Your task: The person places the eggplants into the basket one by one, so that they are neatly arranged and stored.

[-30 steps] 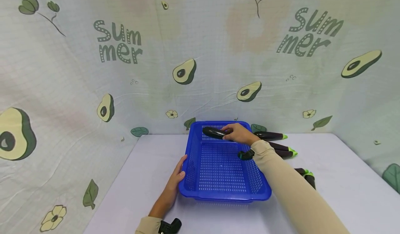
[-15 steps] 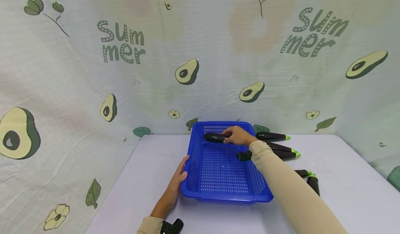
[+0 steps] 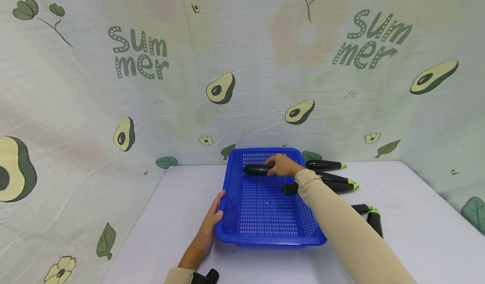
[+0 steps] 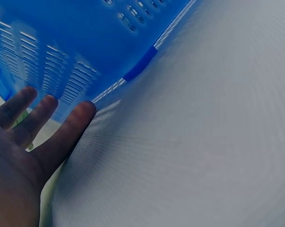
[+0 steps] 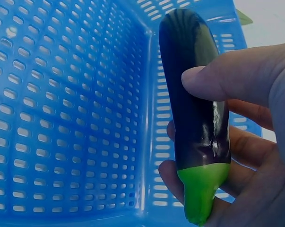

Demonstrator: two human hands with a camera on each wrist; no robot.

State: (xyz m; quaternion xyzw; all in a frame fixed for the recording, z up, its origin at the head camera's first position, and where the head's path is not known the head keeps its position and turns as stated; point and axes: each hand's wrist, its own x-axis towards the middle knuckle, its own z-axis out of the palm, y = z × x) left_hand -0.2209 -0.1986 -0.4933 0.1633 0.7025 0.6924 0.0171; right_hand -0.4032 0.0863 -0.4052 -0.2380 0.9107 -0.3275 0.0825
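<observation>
A dark purple eggplant [image 5: 192, 109] with a green stem end is gripped by my right hand [image 3: 284, 165], thumb on one side and fingers curled round the other. It lies crosswise inside the blue plastic basket [image 3: 270, 238], close to the far wall; whether it touches the floor of the basket I cannot tell. My left hand [image 3: 210, 223] is at the basket's left side. In the left wrist view its fingers [image 4: 69, 127] reach out fairly straight against the slotted outer wall.
Right of the basket, several more eggplants [image 3: 323, 165] lie on the white table [image 3: 182, 199], partly behind my right sleeve. Two shorter-looking ones [image 3: 374, 223] are nearer the front. A printed cloth [image 3: 257, 56] hangs behind the table.
My right hand has lowered the eggplant from near the basket's far rim down into the basket, slightly nearer me. The left hand stays at the basket's left side.
</observation>
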